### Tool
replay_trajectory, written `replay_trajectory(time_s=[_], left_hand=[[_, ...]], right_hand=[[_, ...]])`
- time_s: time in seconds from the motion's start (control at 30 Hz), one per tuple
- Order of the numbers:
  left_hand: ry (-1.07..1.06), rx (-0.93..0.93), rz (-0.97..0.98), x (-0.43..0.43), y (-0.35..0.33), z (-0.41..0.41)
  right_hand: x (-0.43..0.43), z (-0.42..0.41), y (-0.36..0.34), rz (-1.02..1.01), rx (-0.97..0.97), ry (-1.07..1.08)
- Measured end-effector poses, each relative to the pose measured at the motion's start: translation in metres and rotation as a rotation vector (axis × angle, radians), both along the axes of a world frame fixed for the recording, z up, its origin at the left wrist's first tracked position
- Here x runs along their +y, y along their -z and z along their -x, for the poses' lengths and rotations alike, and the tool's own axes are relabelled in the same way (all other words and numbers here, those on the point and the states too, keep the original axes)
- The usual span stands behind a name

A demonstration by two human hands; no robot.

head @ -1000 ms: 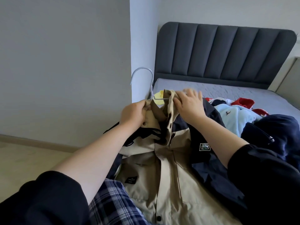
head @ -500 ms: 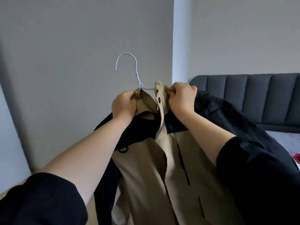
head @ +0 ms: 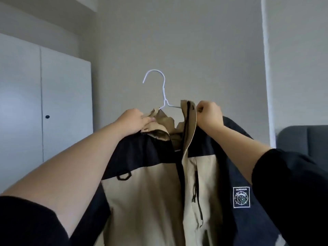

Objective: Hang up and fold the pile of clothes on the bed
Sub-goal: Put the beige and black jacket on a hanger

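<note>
Lifted higher and swung toward the wardrobe (head: 62, 103) in the last half second, the jacket (head: 150, 201) now hangs in mid-air, with only a corner of the headboard (head: 301, 137) showing at right. Both grips are closed on cloth. The left hand (head: 132, 121) pinches the tan collar (head: 157, 115) on its side, and the right hand (head: 209, 115) is fisted round the collar's upright front edge opposite. Between them a white wire hanger (head: 164, 89) rises out of the neck, its hook free and open to the left, its shoulders hidden inside the garment. The jacket is open at the neck, navy across shoulders and sleeves, tan below. The step in hand appears to be seating it squarely on the hanger. Done well, that means tugging both collar sides evenly so the shoulders sit level on the wire. One hand should then shift to the hook before the other lets go, lest the heavy cloth slide off one end. The shut wardrobe door will likely want a free hand.
</note>
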State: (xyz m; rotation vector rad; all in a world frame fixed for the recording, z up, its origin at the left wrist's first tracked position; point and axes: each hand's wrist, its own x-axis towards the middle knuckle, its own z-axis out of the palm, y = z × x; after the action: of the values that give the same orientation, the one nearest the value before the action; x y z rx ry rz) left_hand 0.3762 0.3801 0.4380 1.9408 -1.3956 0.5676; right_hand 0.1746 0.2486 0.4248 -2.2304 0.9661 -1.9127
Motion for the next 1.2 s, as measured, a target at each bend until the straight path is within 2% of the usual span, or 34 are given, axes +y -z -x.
replay_trajectory(time_s=[0.07, 0.13, 0.2, 0.27, 0.37, 0.43, 0.57, 0.7, 0.83, 0.97, 1.03, 1.1, 1.13, 1.2], left_hand=[[0.016, 0.007, -0.007, 0.004, 0.015, -0.021], [-0.011, 0.025, 0.066, 0.004, 0.028, -0.036], [-0.052, 0.041, 0.133, 0.002, 0.042, -0.049], [-0.078, 0.055, 0.169, 0.000, 0.056, -0.060], [-0.099, 0.066, 0.173, -0.005, 0.077, -0.068], [-0.095, 0.095, 0.182, -0.010, 0.089, -0.070], [0.006, 0.168, 0.167, -0.006, 0.103, -0.083], [0.145, 0.256, 0.022, 0.006, 0.108, -0.093], [0.290, 0.368, -0.072, 0.003, 0.114, -0.074], [-0.020, 0.185, -0.030, -0.012, 0.124, -0.054], [-0.098, 0.168, -0.038, -0.015, 0.123, -0.049], [-0.105, 0.326, -0.012, -0.014, 0.117, -0.045], [-0.048, 0.494, 0.040, -0.013, 0.113, -0.044], [0.188, 0.961, 0.134, -0.009, 0.107, -0.042]], right_hand=[[-0.007, -0.011, 0.012, -0.073, 0.069, -0.100], [-0.010, -0.016, 0.018, -0.170, 0.127, -0.232], [-0.010, -0.016, 0.016, -0.380, 0.183, -0.455], [-0.010, -0.016, 0.016, -0.542, 0.274, -0.562], [-0.001, -0.031, 0.031, -0.493, 0.571, -0.380], [0.003, -0.045, 0.045, -0.374, 0.648, -0.285], [-0.004, -0.052, 0.066, -0.226, 0.488, -0.264], [-0.008, -0.056, 0.095, -0.204, 0.231, -0.242], [-0.011, -0.059, 0.116, -0.212, 0.169, -0.186], [-0.009, -0.059, 0.128, -0.222, 0.178, -0.149], [-0.009, -0.056, 0.132, -0.233, 0.204, -0.136], [-0.011, -0.050, 0.135, -0.248, 0.226, -0.127], [-0.013, -0.046, 0.137, -0.256, 0.228, -0.122], [-0.016, -0.039, 0.139, -0.263, 0.208, -0.132]])
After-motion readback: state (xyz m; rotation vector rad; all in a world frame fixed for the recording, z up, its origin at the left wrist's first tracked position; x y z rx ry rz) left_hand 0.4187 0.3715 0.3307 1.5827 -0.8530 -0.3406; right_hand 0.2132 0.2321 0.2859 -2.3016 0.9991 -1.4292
